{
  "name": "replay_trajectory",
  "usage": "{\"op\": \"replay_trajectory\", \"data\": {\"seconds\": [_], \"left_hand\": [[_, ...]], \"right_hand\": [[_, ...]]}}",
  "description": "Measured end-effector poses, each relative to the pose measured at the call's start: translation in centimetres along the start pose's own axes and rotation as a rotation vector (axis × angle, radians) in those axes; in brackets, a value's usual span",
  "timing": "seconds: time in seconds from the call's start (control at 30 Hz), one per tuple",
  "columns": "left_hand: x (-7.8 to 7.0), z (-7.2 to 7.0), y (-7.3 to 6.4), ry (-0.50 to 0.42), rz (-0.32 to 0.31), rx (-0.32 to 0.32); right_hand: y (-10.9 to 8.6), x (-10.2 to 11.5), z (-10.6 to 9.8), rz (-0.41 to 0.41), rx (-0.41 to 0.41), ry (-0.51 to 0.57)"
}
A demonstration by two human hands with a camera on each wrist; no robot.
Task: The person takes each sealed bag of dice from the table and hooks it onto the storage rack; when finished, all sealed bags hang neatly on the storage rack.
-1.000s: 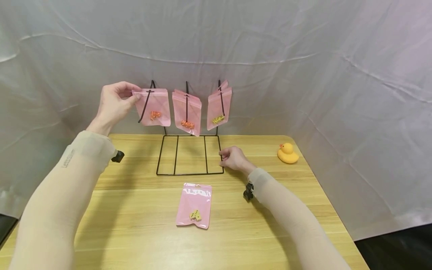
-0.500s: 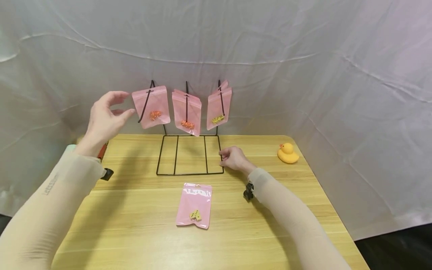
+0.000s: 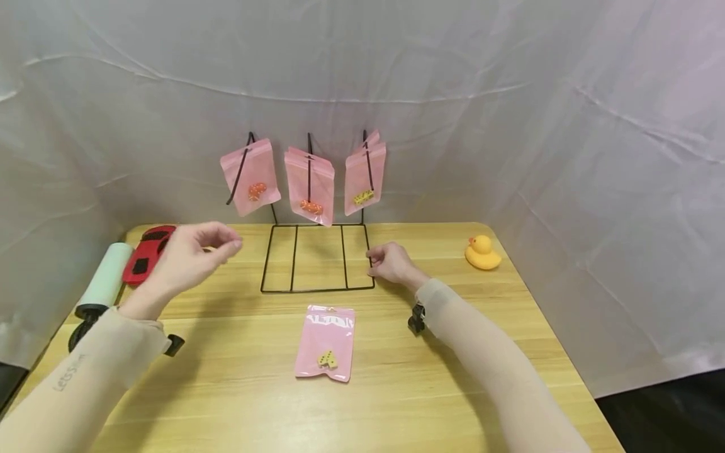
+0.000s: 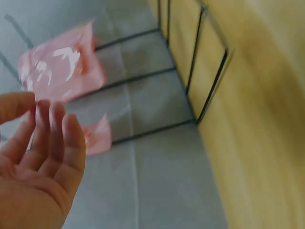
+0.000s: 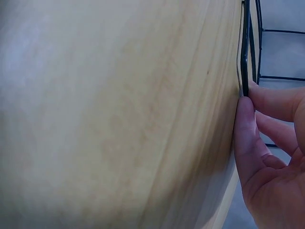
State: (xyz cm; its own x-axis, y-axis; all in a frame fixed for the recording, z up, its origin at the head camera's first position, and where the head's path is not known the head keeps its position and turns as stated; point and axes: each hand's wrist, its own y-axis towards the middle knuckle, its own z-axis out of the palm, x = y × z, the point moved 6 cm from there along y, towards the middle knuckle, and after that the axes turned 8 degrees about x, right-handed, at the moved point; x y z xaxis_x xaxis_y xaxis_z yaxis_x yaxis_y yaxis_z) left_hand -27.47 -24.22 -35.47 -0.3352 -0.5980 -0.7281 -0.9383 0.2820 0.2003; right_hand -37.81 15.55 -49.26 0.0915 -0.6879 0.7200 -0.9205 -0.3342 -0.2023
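My left hand [image 3: 189, 258] hovers over the left of the table, fingers loosely bent and holding nothing. With thumb and fingertips my right hand [image 3: 393, 264] pinches the right base wire of a black wire rack [image 3: 317, 291]. From the rack's left hook hangs a tilted pink zip bag [image 3: 263, 165] with orange dice [image 3: 257, 191]. Pink bags [image 3: 323, 182] with orange dice hang on the middle hook, and pink bags [image 3: 357, 173] with yellow dice on the right one. Another pink bag [image 3: 325, 336], holding yellow dice [image 3: 327, 360], lies flat on the table before the rack.
A yellow rubber duck [image 3: 483, 253] sits at the right rear of the wooden table [image 3: 408, 390]. At the left lie a red toy car [image 3: 144, 261], partly behind my left hand, and a pale green cylinder [image 3: 107, 274] with a black end. Grey cloth [image 3: 430, 126] encloses the back and sides.
My left hand has let go of the bag on the left hook and moved down and to the left. That bag now hangs more tilted. The right hand stays on the wire.
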Motion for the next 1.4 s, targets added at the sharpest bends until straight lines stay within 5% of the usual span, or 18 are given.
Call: {"op": "replay_trajectory", "data": {"seconds": [0.27, 0.57, 0.83, 1.03, 1.4], "left_hand": [[-0.9, 7.6, -0.1, 0.016, 0.13, 0.336], [-1.2, 14.4, 0.5, 0.001, 0.176, 0.552], [-1.5, 17.7, -0.2, 0.254, 0.198, 0.581], [-1.8, 19.1, -0.9, 0.413, 0.152, 0.546], [-1.5, 20.3, -0.9, 0.309, 0.034, 0.568]], "right_hand": [[-0.1, 0.4, 0.0, 0.005, 0.01, 0.001], [-0.1, 0.3, 0.0, 0.018, 0.006, -0.007], [-0.2, 0.2, 0.0, 0.024, 0.005, -0.005], [-0.1, 0.2, -0.1, 0.016, -0.009, -0.004], [0.0, 0.0, 0.1, 0.014, -0.01, 0.004]]}}
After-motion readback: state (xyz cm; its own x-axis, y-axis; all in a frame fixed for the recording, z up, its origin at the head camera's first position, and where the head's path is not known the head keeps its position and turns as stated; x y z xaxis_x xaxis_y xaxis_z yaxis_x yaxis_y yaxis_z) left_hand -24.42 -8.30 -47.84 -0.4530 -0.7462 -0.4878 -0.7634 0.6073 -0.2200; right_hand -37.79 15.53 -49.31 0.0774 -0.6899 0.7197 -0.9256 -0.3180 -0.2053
